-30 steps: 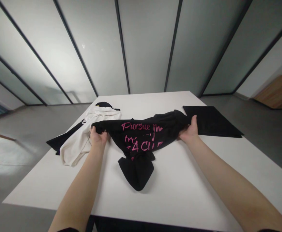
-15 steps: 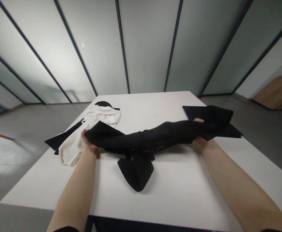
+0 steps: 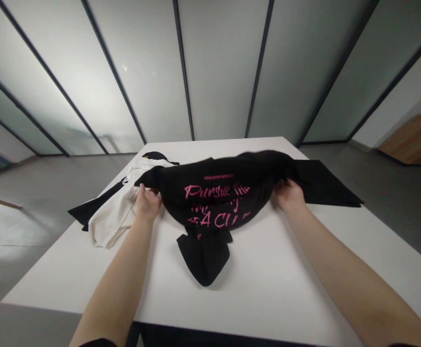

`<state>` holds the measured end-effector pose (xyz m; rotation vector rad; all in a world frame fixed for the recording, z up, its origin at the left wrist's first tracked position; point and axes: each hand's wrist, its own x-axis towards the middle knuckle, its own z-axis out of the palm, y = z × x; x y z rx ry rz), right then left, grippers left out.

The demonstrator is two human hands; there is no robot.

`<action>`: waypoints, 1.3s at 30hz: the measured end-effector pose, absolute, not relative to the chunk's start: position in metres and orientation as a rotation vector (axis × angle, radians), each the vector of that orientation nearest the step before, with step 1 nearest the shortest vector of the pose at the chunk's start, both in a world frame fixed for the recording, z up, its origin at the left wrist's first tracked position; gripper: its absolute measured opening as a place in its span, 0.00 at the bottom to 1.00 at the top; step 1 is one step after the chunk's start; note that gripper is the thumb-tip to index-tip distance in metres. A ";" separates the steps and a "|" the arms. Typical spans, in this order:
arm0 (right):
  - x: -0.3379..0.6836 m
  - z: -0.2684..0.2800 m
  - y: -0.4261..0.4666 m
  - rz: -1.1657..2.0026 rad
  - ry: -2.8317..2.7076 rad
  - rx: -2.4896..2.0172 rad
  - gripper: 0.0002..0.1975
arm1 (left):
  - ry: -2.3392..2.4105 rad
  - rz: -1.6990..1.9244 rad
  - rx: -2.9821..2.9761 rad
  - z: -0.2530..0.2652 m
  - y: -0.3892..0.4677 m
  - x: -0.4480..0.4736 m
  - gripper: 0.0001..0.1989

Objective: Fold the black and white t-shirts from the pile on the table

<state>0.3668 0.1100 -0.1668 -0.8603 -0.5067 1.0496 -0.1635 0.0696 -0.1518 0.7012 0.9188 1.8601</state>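
Between my hands hangs a black hooded sweatshirt (image 3: pixel 225 166) with pink lettering on it. Its hood-like end (image 3: pixel 205 260) lies on the white table, pointing towards me. My left hand (image 3: pixel 147 201) is closed on the garment's left side, beside the white clothing. On the right side, my right hand (image 3: pixel 289 193) grips the cloth, its fingers partly hidden behind a fold. The middle of the sweatshirt sags between the two hands, so part of the lettering is creased out of sight.
White clothing (image 3: pixel 112 214) lies at the table's left, with a black garment (image 3: pixel 98 205) partly under it and a black cap-like item (image 3: pixel 155 155) behind. A folded black cloth (image 3: pixel 326 185) is on the right. The white table (image 3: pixel 268 279) ends at frosted panels (image 3: pixel 221 72).
Both hands have moved inward, closer together. The sweatshirt's body has risen and turned, so its pink lettering now faces me. The folded cloth at right is now less covered.
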 end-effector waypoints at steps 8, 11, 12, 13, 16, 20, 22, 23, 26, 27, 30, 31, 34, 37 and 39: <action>0.315 -0.192 0.097 0.319 -1.109 -1.363 0.30 | 1.624 1.288 2.041 -0.166 0.056 -0.105 0.16; 0.302 -0.174 0.077 0.092 -1.585 -1.305 0.33 | 1.600 0.918 2.321 -0.161 0.045 -0.086 0.09; 0.297 -0.166 0.069 0.111 -1.768 -1.227 0.30 | 1.586 0.838 2.363 -0.159 0.043 -0.083 0.10; 0.293 -0.157 0.062 0.178 -1.973 -1.133 0.26 | 1.570 0.783 2.390 -0.157 0.041 -0.082 0.11; 0.278 -0.137 0.043 0.465 -2.484 -0.907 0.21 | 1.470 0.727 2.408 -0.151 0.037 -0.087 0.13; 0.263 -0.135 0.035 0.545 -2.641 -0.870 0.11 | 1.176 0.604 2.416 -0.143 0.031 -0.099 0.13; 0.263 -0.142 0.040 0.501 -2.560 -0.897 0.07 | 1.119 0.554 2.410 -0.141 0.029 -0.101 0.15; 0.265 -0.147 0.044 0.480 -2.499 -0.924 0.09 | 1.118 0.548 2.406 -0.142 0.028 -0.101 0.15; 0.278 -0.160 0.057 0.410 -2.262 -1.047 0.14 | 1.143 0.612 2.387 -0.146 0.030 -0.097 0.10; 0.283 -0.163 0.062 0.373 -2.179 -1.087 0.14 | 1.156 0.666 2.368 -0.148 0.033 -0.096 0.09; 0.298 -0.166 0.071 0.216 -1.932 -1.217 0.12 | 1.260 0.888 2.270 -0.156 0.045 -0.099 0.09; 0.303 -0.166 0.073 0.170 -1.859 -1.257 0.12 | 1.323 0.960 2.238 -0.158 0.049 -0.101 0.09; 0.309 -0.160 0.071 0.144 -1.766 -1.315 0.13 | 1.593 1.139 2.177 -0.161 0.057 -0.108 0.06; 0.305 -0.153 0.061 0.284 -1.922 -1.269 0.10 | 1.801 1.308 2.139 -0.157 0.055 -0.110 0.04; 0.297 -0.150 0.054 0.393 -2.082 -1.205 0.07 | 1.686 1.302 2.140 -0.151 0.047 -0.106 0.05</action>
